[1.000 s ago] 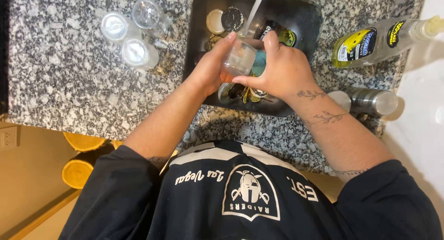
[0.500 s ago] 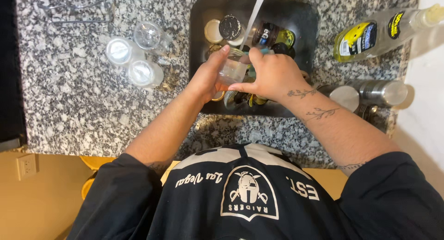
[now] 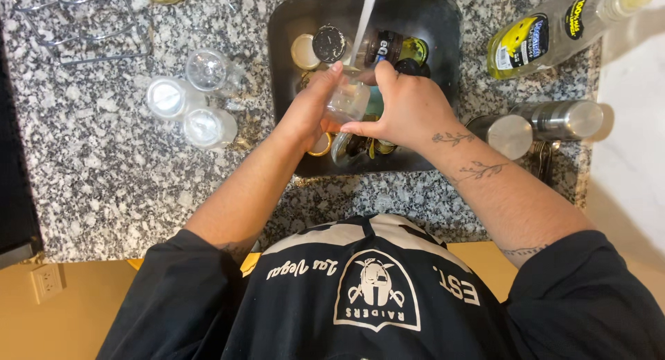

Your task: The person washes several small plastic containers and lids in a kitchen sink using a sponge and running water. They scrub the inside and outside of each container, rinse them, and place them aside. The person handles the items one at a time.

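Note:
Both hands hold a small clear glass jar [image 3: 348, 99] over the dark sink [image 3: 291, 90], under a thin stream of water [image 3: 364, 20] that falls into it. My left hand [image 3: 305, 114] cups the jar from the left side. My right hand [image 3: 409, 110] grips it from the right, fingers round its rim. Below the hands, several jars and metal lids [image 3: 325, 45] lie in the sink basin, partly hidden.
Three clear glass jars [image 3: 190, 103] stand upside down on the speckled granite counter left of the sink. A wire rack [image 3: 83, 24] sits at the far left. A yellow-labelled dish soap bottle [image 3: 554, 34] and steel faucet parts [image 3: 540, 124] are at the right.
The jar and both hands have moved up and further under the water stream. The view has shifted down slightly, so the counter shows more.

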